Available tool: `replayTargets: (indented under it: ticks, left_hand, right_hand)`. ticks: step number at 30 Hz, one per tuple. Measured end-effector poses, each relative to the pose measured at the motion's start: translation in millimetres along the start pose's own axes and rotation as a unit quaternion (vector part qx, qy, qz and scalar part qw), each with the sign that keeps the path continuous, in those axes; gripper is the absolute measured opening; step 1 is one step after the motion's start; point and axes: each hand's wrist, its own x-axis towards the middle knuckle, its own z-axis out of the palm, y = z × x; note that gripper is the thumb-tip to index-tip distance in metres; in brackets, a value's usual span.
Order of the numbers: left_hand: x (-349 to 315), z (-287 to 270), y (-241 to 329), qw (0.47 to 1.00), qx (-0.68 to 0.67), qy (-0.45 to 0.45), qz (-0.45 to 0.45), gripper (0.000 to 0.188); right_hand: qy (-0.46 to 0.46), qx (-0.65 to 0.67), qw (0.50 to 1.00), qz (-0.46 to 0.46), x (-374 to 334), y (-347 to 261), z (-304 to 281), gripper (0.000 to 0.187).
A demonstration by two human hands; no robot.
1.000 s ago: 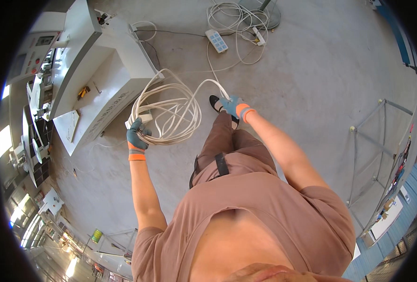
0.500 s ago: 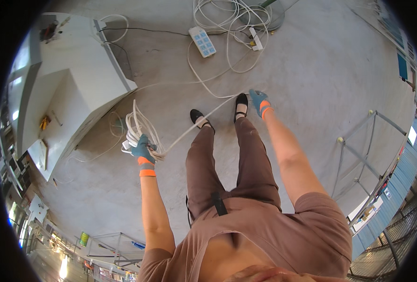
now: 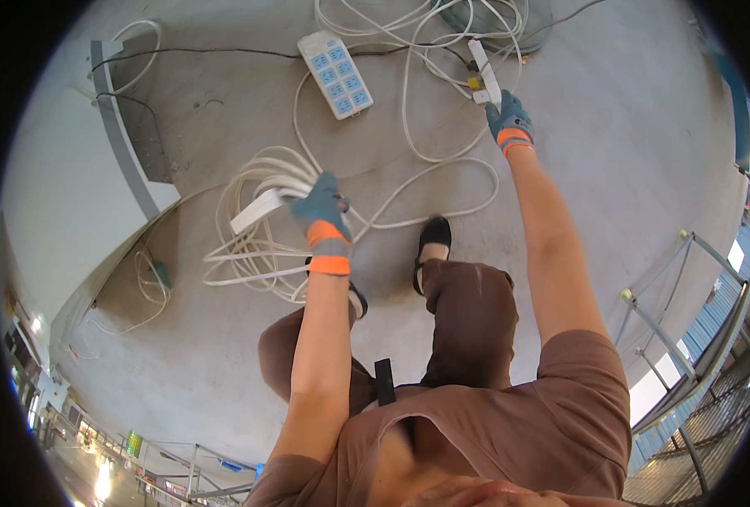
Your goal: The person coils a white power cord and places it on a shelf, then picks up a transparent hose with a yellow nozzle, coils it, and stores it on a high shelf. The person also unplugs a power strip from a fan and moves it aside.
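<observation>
Head view: your gloved left hand (image 3: 320, 205), closed around the bunched right side of one coiled white cable (image 3: 252, 253), which sits ahead and left of your left shoe (image 3: 359, 300). Your gloved right hand (image 3: 511, 121), at the near end of one slim white power strip (image 3: 483, 69), its openness and hold impossible to tell; farther left, one broad blue-socketed power strip (image 3: 335, 76) on the floor (image 3: 612, 127).

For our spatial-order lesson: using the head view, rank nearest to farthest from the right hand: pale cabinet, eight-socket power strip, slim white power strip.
1. Slim white power strip, just ahead of the right hand
2. Eight-socket power strip, off to that hand's left
3. Pale cabinet, at far left
</observation>
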Motion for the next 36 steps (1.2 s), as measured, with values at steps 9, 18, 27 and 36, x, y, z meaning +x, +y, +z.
replayTargets:
  ticks: [9, 18, 27, 36]
  left_hand:
    - [84.9, 93.1, -100.6, 0.948, -0.040, -0.247, -0.195, 0.022]
    - [93.0, 123.0, -125.3, 0.939, 0.029, -0.279, -0.197, 0.020]
    - [58.3, 155.7, -188.2, 0.945, 0.132, -0.231, -0.192, 0.042]
    - [87.9, 171.7, -224.3, 0.972, 0.136, -0.174, -0.086, 0.017]
  right_hand:
    - [-0.056, -0.119, 0.989, 0.063, 69.8, 10.3, 43.9, 0.047]
    - [-0.156, -0.001, 0.985, 0.072, 15.5, -18.9, 13.6, 0.049]
    - [-0.186, 0.170, 0.962, 0.102, -52.8, -60.7, 36.8, 0.059]
    - [-0.177, 0.133, 0.971, 0.091, -62.8, -65.6, 36.1, 0.054]
